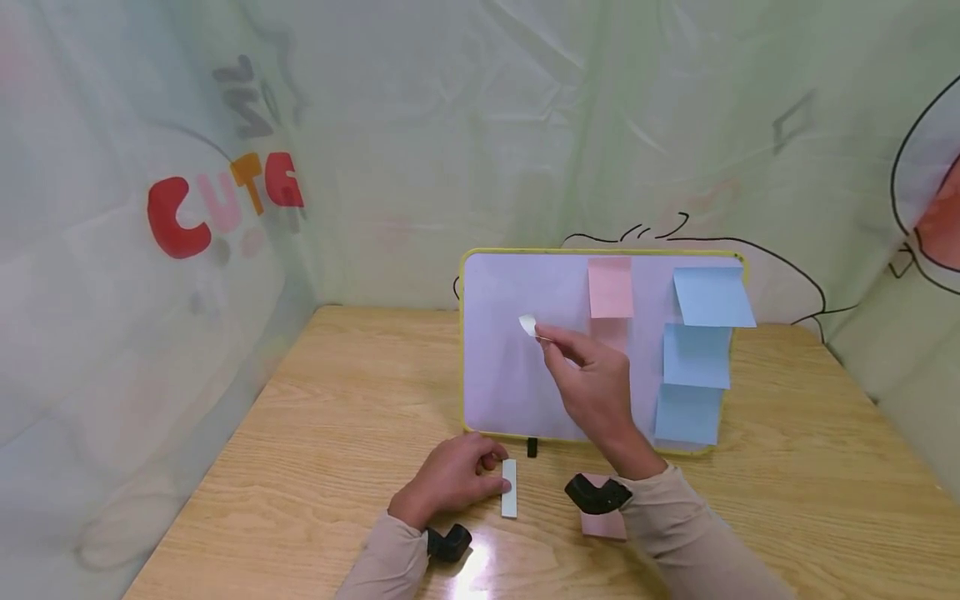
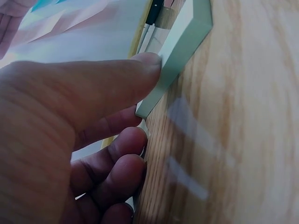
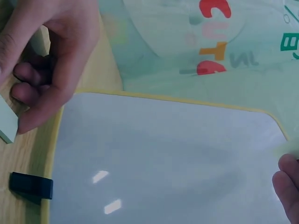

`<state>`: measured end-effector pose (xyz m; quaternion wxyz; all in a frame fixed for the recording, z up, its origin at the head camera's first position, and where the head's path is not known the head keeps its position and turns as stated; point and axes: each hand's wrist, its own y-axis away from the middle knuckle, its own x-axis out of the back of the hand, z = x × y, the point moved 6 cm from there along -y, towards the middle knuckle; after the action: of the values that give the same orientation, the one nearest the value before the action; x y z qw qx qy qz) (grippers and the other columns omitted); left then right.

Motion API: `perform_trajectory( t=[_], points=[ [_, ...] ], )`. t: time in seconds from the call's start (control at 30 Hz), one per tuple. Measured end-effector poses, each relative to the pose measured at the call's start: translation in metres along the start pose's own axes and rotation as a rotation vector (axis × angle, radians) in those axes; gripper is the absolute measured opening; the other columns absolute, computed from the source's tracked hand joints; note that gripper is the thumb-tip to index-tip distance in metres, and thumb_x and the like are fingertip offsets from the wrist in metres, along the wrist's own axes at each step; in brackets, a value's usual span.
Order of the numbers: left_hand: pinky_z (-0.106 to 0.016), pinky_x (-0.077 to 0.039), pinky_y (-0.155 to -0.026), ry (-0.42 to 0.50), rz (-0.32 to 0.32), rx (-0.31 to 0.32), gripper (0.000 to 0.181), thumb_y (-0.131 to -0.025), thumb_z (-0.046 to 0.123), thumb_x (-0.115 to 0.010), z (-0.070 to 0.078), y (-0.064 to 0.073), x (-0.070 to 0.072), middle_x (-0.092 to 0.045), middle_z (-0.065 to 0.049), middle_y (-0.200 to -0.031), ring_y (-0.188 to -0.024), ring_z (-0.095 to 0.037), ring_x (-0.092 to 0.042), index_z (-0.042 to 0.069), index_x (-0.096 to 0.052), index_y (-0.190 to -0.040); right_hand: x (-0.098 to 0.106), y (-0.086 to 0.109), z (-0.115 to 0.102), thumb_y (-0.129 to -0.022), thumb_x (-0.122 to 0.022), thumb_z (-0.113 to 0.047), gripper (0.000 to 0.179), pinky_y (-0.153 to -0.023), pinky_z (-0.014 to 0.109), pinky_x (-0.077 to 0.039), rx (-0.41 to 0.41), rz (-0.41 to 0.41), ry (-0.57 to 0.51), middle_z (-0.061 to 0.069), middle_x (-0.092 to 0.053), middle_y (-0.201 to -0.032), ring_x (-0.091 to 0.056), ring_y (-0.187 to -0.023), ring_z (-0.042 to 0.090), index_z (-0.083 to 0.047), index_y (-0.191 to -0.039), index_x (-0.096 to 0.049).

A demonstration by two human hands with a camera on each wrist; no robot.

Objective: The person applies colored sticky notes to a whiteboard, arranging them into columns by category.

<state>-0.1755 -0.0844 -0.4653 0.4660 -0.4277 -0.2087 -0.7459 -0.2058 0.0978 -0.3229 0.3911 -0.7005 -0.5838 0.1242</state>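
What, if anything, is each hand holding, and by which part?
The right hand pinches a small pale note by its edge. The left hand holds a pale pad, with the thumb on its side and the forefinger at one end.

My left sleeve point(image 1: 390, 554) and my right sleeve point(image 1: 693, 525) are plain beige, with some wrinkles; my left wrist camera point(image 1: 450, 543) is black and bent; my right wrist camera point(image 1: 597, 494) looks similar.

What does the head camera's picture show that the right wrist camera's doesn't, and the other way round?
Only the head view: blue notes, pink notes.
Only the right wrist view: green lettering, two bright reflections on the whiteboard.
Both: that same whiteboard, its black foot, the left hand, pale green strip and at least part of the right hand.
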Motion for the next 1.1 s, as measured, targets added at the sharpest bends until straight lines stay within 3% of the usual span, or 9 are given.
perform_trajectory(
  t=[0.53, 0.8, 0.93, 1.1],
  points=[
    [-0.022, -0.047, -0.076, 0.031, 0.005, 0.008, 0.031, -0.082, 0.036, -0.079, -0.004, 0.001, -0.002, -0.059, 0.016, -0.088, -0.081, 0.000, -0.055, 0.019, -0.073, -0.108, -0.013, -0.027, -0.006, -0.087, -0.070, 0.009, 0.020, -0.090, 0.022, -0.051, 0.148, 0.148, -0.097, 0.013, -0.074, -0.108, -0.071, -0.102, 0.029, 0.004, -0.105, -0.076],
    [-0.023, -0.048, -0.074, 0.048, 0.017, 0.031, 0.026, -0.094, 0.036, -0.069, -0.003, 0.000, 0.002, -0.060, 0.018, -0.086, -0.079, 0.001, -0.056, 0.018, -0.073, -0.112, -0.015, -0.035, -0.004, -0.087, -0.069, 0.009, 0.022, -0.091, 0.025, -0.051, 0.173, 0.177, -0.062, 0.012, -0.073, -0.111, -0.070, -0.104, 0.028, 0.003, -0.107, -0.076],
    [-0.024, -0.049, -0.074, 0.073, 0.077, 0.014, 0.021, -0.097, 0.033, -0.066, 0.004, -0.001, 0.015, -0.064, 0.015, -0.089, -0.081, 0.000, -0.058, 0.018, -0.074, -0.109, -0.016, -0.038, -0.005, -0.087, -0.069, 0.010, 0.022, -0.091, 0.025, -0.051, 0.187, 0.195, -0.062, 0.012, -0.074, -0.110, -0.070, -0.103, 0.028, 0.003, -0.106, -0.076],
    [-0.025, -0.051, -0.076, 0.102, 0.205, -0.042, 0.018, -0.099, 0.028, -0.064, 0.022, -0.005, 0.041, -0.068, 0.010, -0.097, -0.085, -0.003, -0.061, 0.016, -0.075, -0.107, -0.016, -0.039, -0.005, -0.088, -0.070, 0.007, 0.021, -0.092, 0.025, -0.051, 0.212, 0.214, -0.039, 0.012, -0.073, -0.112, -0.070, -0.105, 0.028, 0.003, -0.107, -0.076]
  ],
)
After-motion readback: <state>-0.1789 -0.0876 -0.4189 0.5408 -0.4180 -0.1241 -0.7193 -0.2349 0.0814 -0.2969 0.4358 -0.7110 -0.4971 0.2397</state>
